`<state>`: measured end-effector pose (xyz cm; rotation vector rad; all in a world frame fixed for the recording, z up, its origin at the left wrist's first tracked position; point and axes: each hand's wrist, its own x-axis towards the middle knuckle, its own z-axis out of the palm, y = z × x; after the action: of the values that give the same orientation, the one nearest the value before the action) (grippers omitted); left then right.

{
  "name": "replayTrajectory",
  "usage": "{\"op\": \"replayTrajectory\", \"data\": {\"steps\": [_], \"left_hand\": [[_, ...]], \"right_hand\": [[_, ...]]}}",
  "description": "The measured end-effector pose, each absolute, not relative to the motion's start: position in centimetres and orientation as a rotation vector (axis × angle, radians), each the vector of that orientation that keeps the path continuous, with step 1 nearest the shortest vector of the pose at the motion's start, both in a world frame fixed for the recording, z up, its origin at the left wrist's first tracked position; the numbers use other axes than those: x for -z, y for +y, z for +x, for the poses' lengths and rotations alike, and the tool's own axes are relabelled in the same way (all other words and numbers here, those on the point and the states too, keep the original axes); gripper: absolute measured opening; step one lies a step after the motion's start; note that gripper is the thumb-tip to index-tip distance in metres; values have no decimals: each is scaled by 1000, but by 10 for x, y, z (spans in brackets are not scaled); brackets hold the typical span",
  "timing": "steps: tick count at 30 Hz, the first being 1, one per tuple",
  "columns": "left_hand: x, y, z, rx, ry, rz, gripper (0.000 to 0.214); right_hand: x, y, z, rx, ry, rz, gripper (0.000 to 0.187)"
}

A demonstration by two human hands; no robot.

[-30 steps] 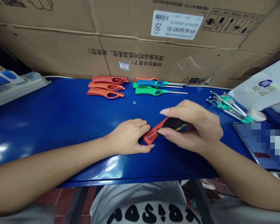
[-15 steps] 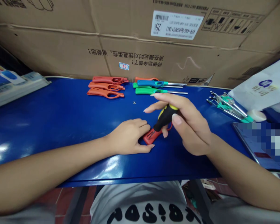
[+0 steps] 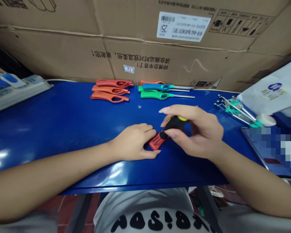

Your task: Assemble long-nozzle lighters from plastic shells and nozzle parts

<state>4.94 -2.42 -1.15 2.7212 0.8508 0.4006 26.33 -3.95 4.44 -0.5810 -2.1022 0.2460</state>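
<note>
My left hand lies palm down on the left side of the red lighter, its fingers curled against the casing and its thumb stretched along the near end, so that the piece is pinned to the table. The red lighter slants away from me, its near end between my left fingers and thumb and its far part hidden under my other hand. Over it leans a black and yellow screwdriver, pointing down at the casing; I cannot tell its tip from the dark slots there. My right hand, to the right of the red lighter, grasps the handle loosely, thumb against it and forefinger arched above.

The tabletop is glossy blue. Far to the left of the red lighter sits a power strip with a plug. Beyond the red lighter, to the left, lie three red and orange handles; straight beyond it, a group of coloured lighters with metal stems. Well to its right are loose metal rods with green parts, a white bag and a screen, partly pixelated. A cardboard box with upside-down print stands behind everything; red tiles show below the table, on the red lighter's near side.
</note>
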Motion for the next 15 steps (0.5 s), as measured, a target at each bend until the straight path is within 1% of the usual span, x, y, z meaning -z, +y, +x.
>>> {"op": "replayTrajectory", "data": {"steps": [2,3,4,6,8,9,13,15], "left_hand": [[12,-24,49,-398,848,2725,31],[11,-24,49,-398,847,2731,32],[11,-24,49,-400,844,2738,33],[11,-24,49,-395,841,2743,34],[11,-24,49,-399,841,2746,35],[12,-24,49,-408,843,2746,35],[13,-24,49,-445,847,2750,32],[13,-24,49,-442,846,2754,33]], "right_hand": [[-45,-39,263,-34,-2076,-580,32],[-45,-39,264,-10,-2075,-594,30],[-45,-39,264,-50,-2083,-613,30],[-44,-38,264,-236,-2098,-638,38],[-43,-36,265,-362,-2103,-622,38],[-42,-35,265,-336,-2094,-592,36],[-44,-34,265,6,-2063,-532,32],[-44,-35,264,-42,-2106,-537,33]]}}
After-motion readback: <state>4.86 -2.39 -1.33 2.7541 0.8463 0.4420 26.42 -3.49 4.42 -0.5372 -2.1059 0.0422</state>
